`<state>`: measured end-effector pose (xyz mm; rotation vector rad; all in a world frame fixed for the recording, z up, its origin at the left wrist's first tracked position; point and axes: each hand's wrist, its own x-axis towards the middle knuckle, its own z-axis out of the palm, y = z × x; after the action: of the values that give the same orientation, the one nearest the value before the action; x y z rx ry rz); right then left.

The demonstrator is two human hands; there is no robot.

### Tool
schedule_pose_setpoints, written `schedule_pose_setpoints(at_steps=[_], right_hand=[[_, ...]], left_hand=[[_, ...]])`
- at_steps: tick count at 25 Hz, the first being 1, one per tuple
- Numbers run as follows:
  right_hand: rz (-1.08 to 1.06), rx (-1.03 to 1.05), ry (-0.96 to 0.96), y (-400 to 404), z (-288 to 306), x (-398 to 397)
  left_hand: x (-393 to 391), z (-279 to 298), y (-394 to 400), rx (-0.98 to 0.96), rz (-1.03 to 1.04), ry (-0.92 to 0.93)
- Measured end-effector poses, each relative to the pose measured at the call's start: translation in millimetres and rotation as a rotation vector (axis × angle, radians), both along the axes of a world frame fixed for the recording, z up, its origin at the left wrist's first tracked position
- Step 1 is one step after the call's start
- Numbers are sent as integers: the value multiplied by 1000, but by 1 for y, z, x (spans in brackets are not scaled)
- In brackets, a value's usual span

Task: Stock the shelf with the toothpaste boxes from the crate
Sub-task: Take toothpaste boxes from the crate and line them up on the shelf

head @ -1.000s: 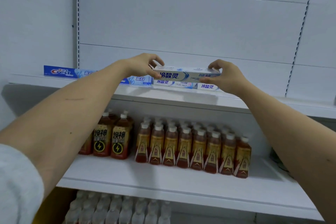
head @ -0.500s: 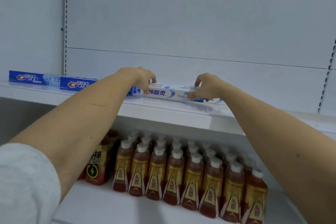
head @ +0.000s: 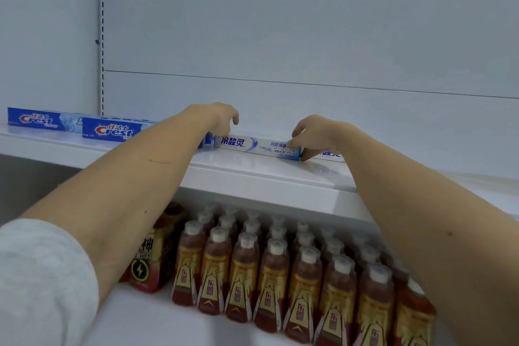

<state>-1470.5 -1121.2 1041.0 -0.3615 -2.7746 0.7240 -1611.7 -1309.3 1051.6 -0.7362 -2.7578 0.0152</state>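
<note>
A white toothpaste box [head: 252,146] with blue lettering lies flat on the upper shelf [head: 252,177]. My left hand [head: 220,121] curls over its left end, and my right hand [head: 316,135] pinches its right end between thumb and fingers. A second white box [head: 328,153] peeks out behind my right hand. Two blue Crest boxes [head: 33,119] [head: 115,130] lie in a row to the left, partly hidden by my left forearm. The crate is out of view.
The lower shelf holds rows of reddish tea bottles [head: 269,275] with white caps and darker energy-drink bottles [head: 148,261] at the left. The white back panel [head: 280,36] rises behind the upper shelf, which stretches bare to the right [head: 449,174].
The white box went from held above the shelf to lying on it in front of another white box. Both hands stayed at its ends, and the camera moved closer and lower.
</note>
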Motion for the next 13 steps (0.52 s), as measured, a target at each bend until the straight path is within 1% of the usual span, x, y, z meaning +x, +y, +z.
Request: schedule_pose_setpoints(at_steps=[2,6,10,13], right_hand=[[-8,-53,20,0,1,1],[-58,-25,37,-6,2,13],[-112,-6,142,-21,6,32],[-90,-131,249,-46,12,50]], left_hand=[[6,3,-3,55,-15,7],[21,8,-13,197,-59,-1],[44,10,-31,433,-139,-116],[65,11,-46,609,-175,-229]])
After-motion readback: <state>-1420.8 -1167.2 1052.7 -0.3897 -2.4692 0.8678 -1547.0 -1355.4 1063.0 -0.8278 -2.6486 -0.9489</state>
